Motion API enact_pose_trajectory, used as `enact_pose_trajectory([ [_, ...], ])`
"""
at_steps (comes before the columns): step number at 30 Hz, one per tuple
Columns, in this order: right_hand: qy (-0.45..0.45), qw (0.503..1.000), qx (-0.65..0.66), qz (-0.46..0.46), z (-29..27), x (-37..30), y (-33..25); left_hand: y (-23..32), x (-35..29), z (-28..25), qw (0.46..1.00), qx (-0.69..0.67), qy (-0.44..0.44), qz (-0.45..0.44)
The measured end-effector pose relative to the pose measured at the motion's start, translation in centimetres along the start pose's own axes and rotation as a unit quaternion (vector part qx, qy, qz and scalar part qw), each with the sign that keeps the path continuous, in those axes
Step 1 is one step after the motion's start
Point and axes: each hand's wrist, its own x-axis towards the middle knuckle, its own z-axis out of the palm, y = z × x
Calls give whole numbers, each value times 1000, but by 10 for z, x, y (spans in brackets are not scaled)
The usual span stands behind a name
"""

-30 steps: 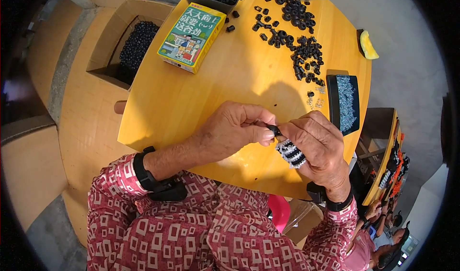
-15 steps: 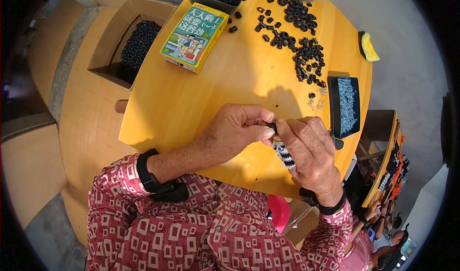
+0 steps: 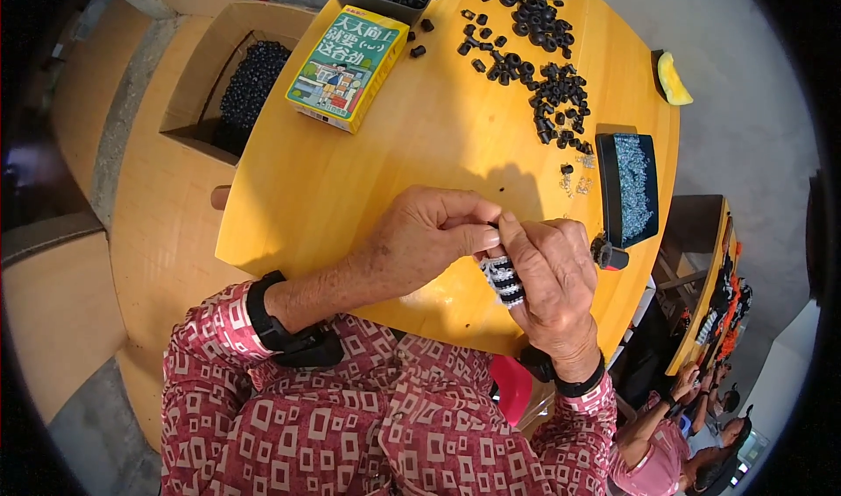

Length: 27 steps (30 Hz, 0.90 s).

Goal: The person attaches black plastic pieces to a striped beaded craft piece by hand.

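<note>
Over the near part of the yellow table, my left hand [image 3: 429, 233] and my right hand [image 3: 556, 272] meet at the fingertips. Both are closed in a pinch around a small black part [image 3: 494, 226], mostly hidden by the fingers. A black-and-white striped knitted tube [image 3: 503, 283] sits at my right hand's fingers, below the pinch; it seems to cover a finger. Right of my right hand lies a dark round-ended object [image 3: 606, 252], partly hidden. Beyond the hands are small clear pieces [image 3: 583, 185] and a scattered pile of black plastic parts [image 3: 559, 102].
A black tray of clear bluish pieces [image 3: 634, 189] is at the table's right edge, with a yellow rind-like piece [image 3: 674, 82] farther back. A green-and-yellow box [image 3: 346, 71] and a grey bin [image 3: 385, 7] stand far left. A cardboard box [image 3: 197, 102] holds black parts. People [image 3: 657, 457] sit lower right.
Both hands stay pinched together; the right hand and striped knitted tube have shifted slightly left. Less of the black part shows between the fingertips. The dark object beside my right hand is more exposed.
</note>
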Motion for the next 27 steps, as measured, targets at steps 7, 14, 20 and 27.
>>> enact_pose_trajectory([
  [7,56,993,67,73,10,-1,6,-6,2,6,999,-41,16,12],
  [14,25,999,-15,-15,3,6,15,-5,2,3,1000,-4,4,13],
  [20,1,996,-64,-63,-1,6,19,0,2,-1,1000,7,-1,-16],
  [27,-4,998,-42,-50,5,2,20,0,2,-2,999,6,-3,-45],
])
